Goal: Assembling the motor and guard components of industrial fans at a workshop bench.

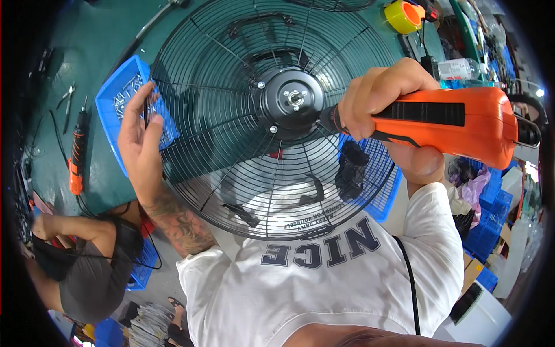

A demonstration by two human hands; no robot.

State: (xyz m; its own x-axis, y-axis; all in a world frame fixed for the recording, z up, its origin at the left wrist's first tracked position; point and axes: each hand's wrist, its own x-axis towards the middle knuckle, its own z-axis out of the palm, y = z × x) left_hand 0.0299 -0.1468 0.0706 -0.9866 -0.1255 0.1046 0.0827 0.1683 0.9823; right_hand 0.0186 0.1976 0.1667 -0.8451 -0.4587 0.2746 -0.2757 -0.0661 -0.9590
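Observation:
A round black wire fan guard (225, 121) with a black motor hub (292, 98) at its centre stands tilted in front of me. Bright screws sit on the hub's edge. My left hand (141, 133) grips the guard's left rim between thumb and fingers. In my right hand (381, 104) is an orange and black electric screwdriver (462, 124), held nearly level, fingers closed round its front part. Its tip points left to the lower right edge of the hub; whether it sits on a screw is hidden. Beside my left hand lies a blue bin (107, 95) with loose screws.
An orange and black corded screwdriver (77, 150) and pliers (67, 104) lie on the green table (98, 34) at left. Yellow tape (403, 17) and a plastic bottle (459, 69) are at the far right. Another person's legs (92, 260) show at lower left. Blue crates (488, 225) stand at right.

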